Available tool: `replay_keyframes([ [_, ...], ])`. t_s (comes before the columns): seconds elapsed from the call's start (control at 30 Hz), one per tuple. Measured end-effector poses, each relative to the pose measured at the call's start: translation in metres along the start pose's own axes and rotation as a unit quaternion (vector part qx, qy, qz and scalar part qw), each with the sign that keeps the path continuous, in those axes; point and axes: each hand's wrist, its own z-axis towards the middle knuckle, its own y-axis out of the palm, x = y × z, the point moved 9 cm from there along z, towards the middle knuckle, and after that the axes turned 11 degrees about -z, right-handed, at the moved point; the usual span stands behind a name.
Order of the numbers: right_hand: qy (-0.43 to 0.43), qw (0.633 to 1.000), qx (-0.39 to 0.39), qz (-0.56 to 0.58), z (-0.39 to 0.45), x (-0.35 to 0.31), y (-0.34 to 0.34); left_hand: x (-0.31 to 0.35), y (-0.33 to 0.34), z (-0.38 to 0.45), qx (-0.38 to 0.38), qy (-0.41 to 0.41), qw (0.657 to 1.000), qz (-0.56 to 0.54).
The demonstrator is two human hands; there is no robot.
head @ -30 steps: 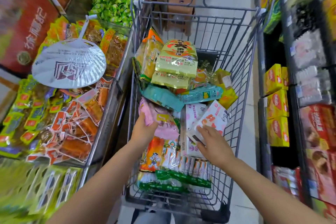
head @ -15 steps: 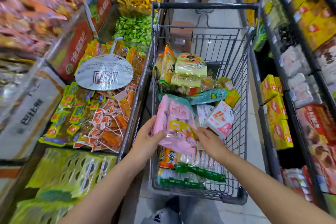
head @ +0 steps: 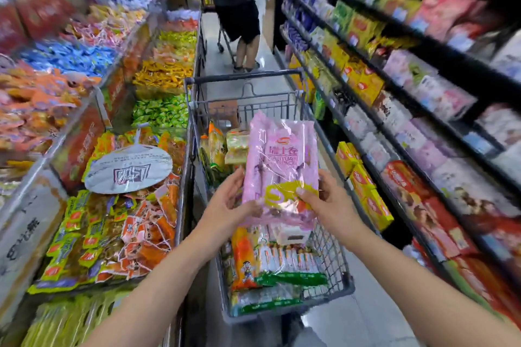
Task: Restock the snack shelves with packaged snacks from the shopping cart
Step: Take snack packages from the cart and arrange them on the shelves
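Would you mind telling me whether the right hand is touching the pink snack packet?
Touching. The head view shows the right hand with its thumb pressed on the front of the pink snack packet, held above the cart.

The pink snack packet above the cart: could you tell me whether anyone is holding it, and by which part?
Yes. Both hands hold the pink snack packet by its lower half: the left hand on its left edge, the right hand on its right edge.

A loaded cart is filling the near aisle between left bins and right shelves, while a person is blocking the far end.
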Motion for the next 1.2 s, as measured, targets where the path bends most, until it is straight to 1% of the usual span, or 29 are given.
replay_keyframes([
  [0.13, -0.027, 0.995, 0.095, -0.017, -0.036, -0.012, -0.067, 0.023, 0.054, 0.017, -0.047, 0.042, 0.997, 0.046],
  [0.2, -0.031, 0.988, 0.147, -0.033, -0.058, -0.015, -0.106, 0.037, 0.095, 0.023, -0.082, 0.071, 0.993, 0.047],
  [0.33, -0.037, 0.965, 0.254, -0.052, -0.113, -0.017, -0.186, 0.062, 0.197, 0.018, -0.177, 0.112, 0.978, 0.019],
  [0.43, -0.032, 0.949, 0.309, -0.057, -0.161, -0.007, -0.242, 0.067, 0.276, 0.004, -0.252, 0.121, 0.96, 0.022],
  [0.57, 0.003, 0.921, 0.378, -0.092, -0.229, 0.007, -0.313, 0.072, 0.372, -0.029, -0.318, 0.135, 0.938, 0.021],
  [0.7, 0.029, 0.896, 0.419, -0.147, -0.292, 0.024, -0.376, 0.067, 0.458, -0.068, -0.374, 0.143, 0.916, 0.034],
  [0.8, 0.051, 0.878, 0.442, -0.175, -0.329, 0.042, -0.419, 0.06, 0.512, -0.091, -0.389, 0.158, 0.907, 0.039],
  [0.87, 0.064, 0.873, 0.447, -0.184, -0.346, 0.055, -0.442, 0.053, 0.543, -0.104, -0.394, 0.16, 0.905, 0.034],
  [0.97, 0.071, 0.869, 0.441, -0.211, -0.362, 0.072, -0.469, 0.042, 0.58, -0.118, -0.396, 0.155, 0.905, 0.019],
  [1.07, 0.09, 0.849, 0.455, -0.255, -0.375, 0.084, -0.495, 0.036, 0.608, -0.127, -0.4, 0.166, 0.901, 0.014],
  [1.2, 0.096, 0.847, 0.464, -0.24, -0.383, 0.095, -0.52, 0.036, 0.64, -0.126, -0.402, 0.175, 0.899, 0.009],
])
